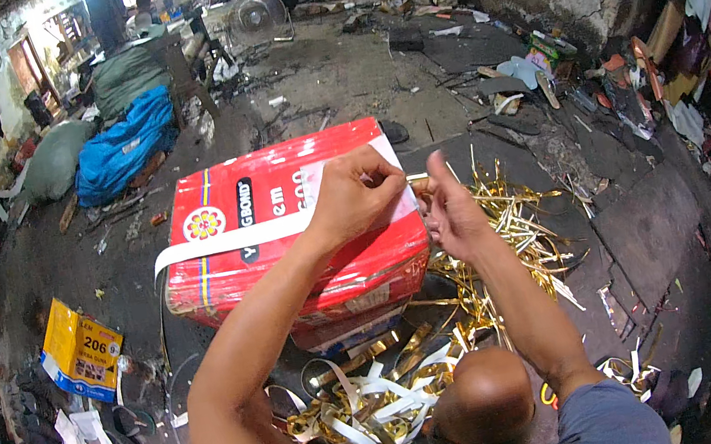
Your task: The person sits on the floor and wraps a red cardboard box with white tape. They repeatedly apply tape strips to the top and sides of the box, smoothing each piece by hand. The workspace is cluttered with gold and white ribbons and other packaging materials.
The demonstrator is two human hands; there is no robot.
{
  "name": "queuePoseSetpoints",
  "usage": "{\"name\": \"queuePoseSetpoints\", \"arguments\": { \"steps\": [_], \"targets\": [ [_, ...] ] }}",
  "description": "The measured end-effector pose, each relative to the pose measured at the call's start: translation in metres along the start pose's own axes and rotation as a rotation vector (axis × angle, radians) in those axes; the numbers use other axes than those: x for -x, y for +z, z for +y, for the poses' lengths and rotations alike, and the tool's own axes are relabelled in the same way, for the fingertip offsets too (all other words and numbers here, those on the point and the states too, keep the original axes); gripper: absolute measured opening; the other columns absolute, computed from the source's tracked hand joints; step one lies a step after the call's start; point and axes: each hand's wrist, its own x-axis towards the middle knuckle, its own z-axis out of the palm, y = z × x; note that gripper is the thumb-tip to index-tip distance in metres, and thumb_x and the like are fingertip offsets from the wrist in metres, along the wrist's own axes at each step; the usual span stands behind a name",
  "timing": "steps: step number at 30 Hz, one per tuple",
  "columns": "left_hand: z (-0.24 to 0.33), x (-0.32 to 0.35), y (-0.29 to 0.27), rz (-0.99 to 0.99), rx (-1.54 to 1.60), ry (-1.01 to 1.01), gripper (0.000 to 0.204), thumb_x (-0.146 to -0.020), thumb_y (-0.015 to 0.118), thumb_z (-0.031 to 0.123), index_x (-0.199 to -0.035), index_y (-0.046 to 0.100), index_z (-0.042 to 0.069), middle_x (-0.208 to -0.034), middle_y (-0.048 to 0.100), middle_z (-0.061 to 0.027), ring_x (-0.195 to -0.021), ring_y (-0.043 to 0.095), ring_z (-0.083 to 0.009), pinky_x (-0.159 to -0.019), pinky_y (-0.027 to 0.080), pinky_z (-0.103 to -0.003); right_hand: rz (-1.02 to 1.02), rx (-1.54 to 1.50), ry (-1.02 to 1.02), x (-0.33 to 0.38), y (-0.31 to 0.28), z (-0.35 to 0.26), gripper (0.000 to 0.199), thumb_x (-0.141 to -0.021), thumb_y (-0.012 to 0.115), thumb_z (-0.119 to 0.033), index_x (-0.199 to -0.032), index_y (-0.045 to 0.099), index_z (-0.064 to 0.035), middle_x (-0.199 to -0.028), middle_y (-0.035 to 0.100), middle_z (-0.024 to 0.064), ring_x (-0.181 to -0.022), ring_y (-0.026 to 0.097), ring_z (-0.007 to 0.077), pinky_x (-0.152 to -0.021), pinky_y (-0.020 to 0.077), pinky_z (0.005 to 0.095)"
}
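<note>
A red carton point(289, 274) with a shiny, taped-looking surface stands in front of me, on top of another box point(349, 327). A white strip point(233, 239) lies across its top, hangs over the left edge and runs under my left wrist. Above the carton's right part, my left hand point(358, 189) is closed in a pinch; what it holds, if anything, is hidden. Beside the right edge is my right hand point(454, 211), thumb raised apart from bent fingers that lie close to the carton's side. Some of those fingers are hard to make out.
Gold and white strips point(510, 230) lie heaped right of the carton, and more curled strips point(375, 405) lie by my knee point(480, 393). A yellow-and-blue carton point(83, 349) sits at left. Farther off are a blue sack point(125, 147), a fan point(258, 17) and other people.
</note>
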Motion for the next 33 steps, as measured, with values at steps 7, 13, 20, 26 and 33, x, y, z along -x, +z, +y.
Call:
{"name": "queuePoseSetpoints", "arguments": {
  "steps": [7, 13, 20, 26, 33],
  "targets": [
    [0.008, 0.000, 0.003, -0.006, -0.008, 0.009, 0.008, -0.087, 0.073, 0.005, -0.082, 0.073, -0.002, -0.082, 0.068, -0.0060, -0.073, 0.063, -0.0101, -0.061, 0.050, -0.029, 0.307, 1.296, -0.660, -0.051, 0.013, -0.040, 0.054, -0.104, 0.055, -0.046, -0.089, 0.067, 0.0049, -0.082, 0.070, 0.0225, -0.079, 0.070, 0.0368, -0.071, 0.0533, 0.0466],
    [0.004, 0.007, 0.001, 0.026, 0.001, -0.024, 0.006, -0.086, 0.072, 0.002, -0.082, 0.073, -0.003, -0.082, 0.070, -0.0055, -0.074, 0.065, -0.0088, -0.065, 0.053, -0.026, 0.271, 0.984, -0.614, -0.065, -0.004, -0.001, 0.034, -0.101, 0.056, -0.026, -0.090, 0.067, 0.0047, -0.087, 0.068, 0.0296, -0.086, 0.068, 0.0465, -0.076, 0.0507, 0.0510],
    [-0.002, 0.004, -0.004, -0.014, -0.002, -0.044, 0.003, -0.087, 0.074, -0.001, -0.084, 0.073, -0.002, -0.085, 0.070, -0.0040, -0.074, 0.065, -0.0074, -0.063, 0.053, -0.025, 0.263, 0.897, -0.638, -0.083, -0.034, 0.051, 0.036, -0.107, 0.053, -0.024, -0.093, 0.066, 0.0065, -0.077, 0.068, 0.0126, -0.074, 0.059, 0.0140, -0.070, 0.0496, 0.0383],
    [-0.002, -0.002, -0.001, -0.026, 0.017, -0.067, 0.002, -0.087, 0.074, -0.003, -0.085, 0.073, -0.003, -0.085, 0.070, -0.0046, -0.071, 0.064, -0.0074, -0.058, 0.052, -0.024, 0.273, 0.786, -0.538, -0.100, -0.066, 0.097, 0.039, -0.108, 0.052, -0.026, -0.091, 0.064, 0.0068, -0.077, 0.067, 0.0120, -0.073, 0.058, 0.0142, -0.068, 0.0485, 0.0379],
    [-0.003, -0.001, -0.003, -0.028, 0.000, -0.038, 0.003, -0.087, 0.074, -0.004, -0.085, 0.073, -0.003, -0.087, 0.070, -0.0054, -0.071, 0.065, -0.0086, -0.058, 0.053, -0.024, 0.348, 0.831, -0.571, -0.105, -0.090, 0.139, 0.042, -0.107, 0.054, -0.030, -0.087, 0.063, 0.0050, -0.073, 0.063, 0.0097, -0.069, 0.055, 0.0154, -0.066, 0.0466, 0.0383]
  ]
}}
